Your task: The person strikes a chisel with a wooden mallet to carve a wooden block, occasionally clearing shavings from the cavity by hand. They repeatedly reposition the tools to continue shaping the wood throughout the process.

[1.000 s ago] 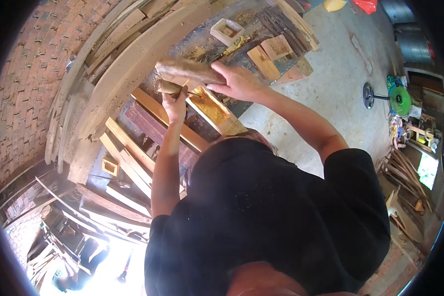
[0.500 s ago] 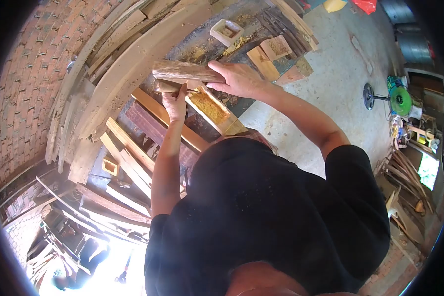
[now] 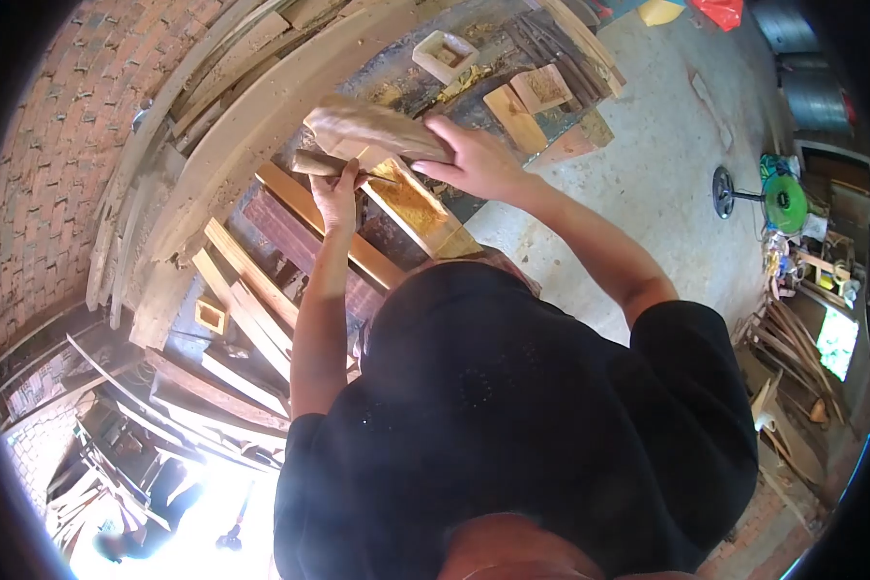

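My left hand (image 3: 334, 203) is closed around a chisel (image 3: 316, 163) with a wooden handle. Its thin dark blade points right, into the hollow of a pale wooden block (image 3: 454, 242) in front of my body. Yellow chips lie in that hollow. Gripped at one end by my right hand (image 3: 478, 162), a rough wooden club (image 3: 372, 128) extends left above the chisel handle, its far end blurred by motion. A gap shows between the club's far end and the handle.
Planks (image 3: 251, 266) lie left of the block. Beyond it are a hollowed square wooden piece (image 3: 445, 56) and small blocks (image 3: 515, 118). A long thick slab (image 3: 251, 126) runs along the brick wall (image 3: 77, 126). A green fan (image 3: 785, 203) stands on the right.
The club's far end has swung up, away from the chisel handle, and my right hand has shifted slightly right. The chisel handle has moved a little left in the view.
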`<state>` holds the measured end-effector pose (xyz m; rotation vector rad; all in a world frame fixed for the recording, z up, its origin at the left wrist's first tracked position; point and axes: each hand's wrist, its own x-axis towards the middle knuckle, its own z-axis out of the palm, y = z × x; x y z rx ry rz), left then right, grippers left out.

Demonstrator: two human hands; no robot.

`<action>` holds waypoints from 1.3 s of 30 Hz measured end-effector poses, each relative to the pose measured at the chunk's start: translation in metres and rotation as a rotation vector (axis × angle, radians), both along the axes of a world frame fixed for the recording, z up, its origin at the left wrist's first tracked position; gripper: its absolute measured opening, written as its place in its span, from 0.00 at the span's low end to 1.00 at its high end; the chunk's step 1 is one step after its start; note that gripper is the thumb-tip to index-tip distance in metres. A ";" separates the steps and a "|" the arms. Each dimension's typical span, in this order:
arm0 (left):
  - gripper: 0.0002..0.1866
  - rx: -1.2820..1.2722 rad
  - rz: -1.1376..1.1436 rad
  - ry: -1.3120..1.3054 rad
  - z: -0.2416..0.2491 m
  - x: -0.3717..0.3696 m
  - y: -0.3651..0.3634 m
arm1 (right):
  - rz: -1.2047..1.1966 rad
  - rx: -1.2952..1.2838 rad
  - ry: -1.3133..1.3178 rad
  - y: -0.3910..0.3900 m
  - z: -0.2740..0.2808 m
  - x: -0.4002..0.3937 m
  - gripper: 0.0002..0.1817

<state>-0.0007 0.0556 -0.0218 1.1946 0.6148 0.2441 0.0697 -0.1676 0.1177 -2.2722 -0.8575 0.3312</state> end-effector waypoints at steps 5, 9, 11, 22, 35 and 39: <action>0.14 0.117 -0.062 -0.150 0.009 -0.032 -0.009 | -0.179 0.162 0.144 -0.054 -0.033 -0.048 0.27; 0.13 0.191 -0.194 -0.197 0.030 -0.060 -0.041 | -0.366 0.013 0.464 -0.094 -0.036 -0.098 0.27; 0.14 0.196 -0.247 -0.226 0.040 -0.071 -0.059 | -0.389 0.029 0.487 -0.106 -0.037 -0.121 0.28; 0.22 0.576 -0.690 -0.478 0.029 -0.087 -0.131 | -0.780 -0.026 0.352 -0.126 -0.014 -0.203 0.28; 0.12 0.905 -0.825 -1.104 0.132 -0.066 -0.184 | -0.852 0.563 0.830 -0.172 0.006 -0.176 0.21; 0.11 0.867 -0.732 -1.210 0.168 -0.066 -0.208 | -0.782 0.622 0.750 -0.194 0.003 -0.160 0.21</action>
